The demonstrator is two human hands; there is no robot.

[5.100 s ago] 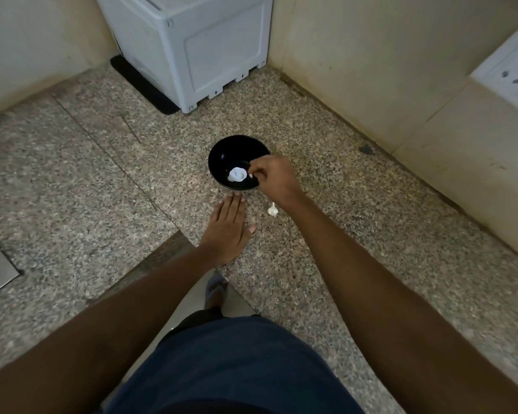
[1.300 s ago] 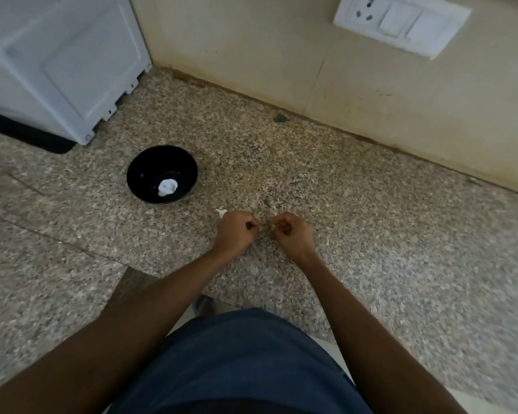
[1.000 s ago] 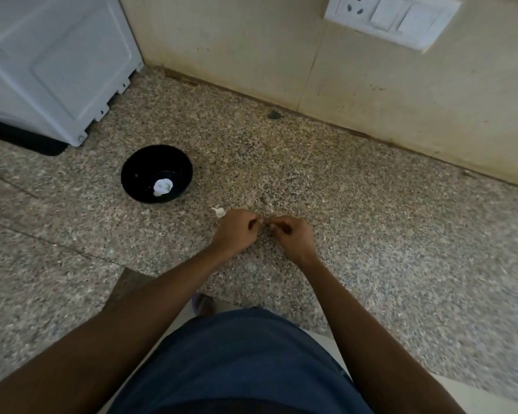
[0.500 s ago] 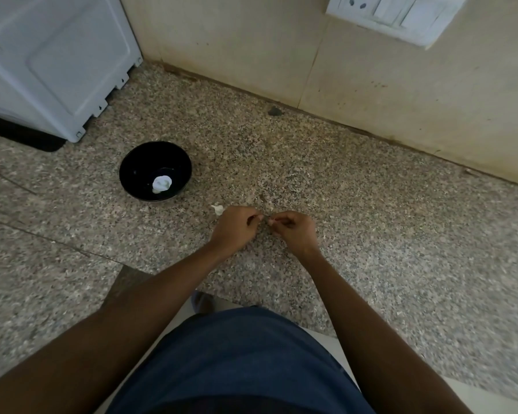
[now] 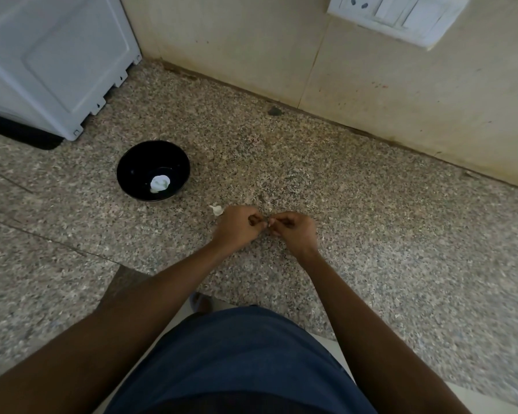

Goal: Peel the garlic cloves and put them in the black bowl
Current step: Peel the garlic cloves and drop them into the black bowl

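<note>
Speckled granite counter [image 5: 371, 222] under round glossy black bowl [image 5: 153, 171], pale clove [image 5: 216, 209].

Dim, soft indoor light with faint shadows and no glare. The wide lens bows the wall [image 5: 371, 94] line; the bottom corners blur.

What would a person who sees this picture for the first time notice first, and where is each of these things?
The eye goes first to the left hand and right hand, fingertips together over the speckled floor at the middle, pinching something too small to identify. Next is the black bowl to their left, with a white garlic piece inside. A single white clove lies on the floor just beside the left hand.
</note>
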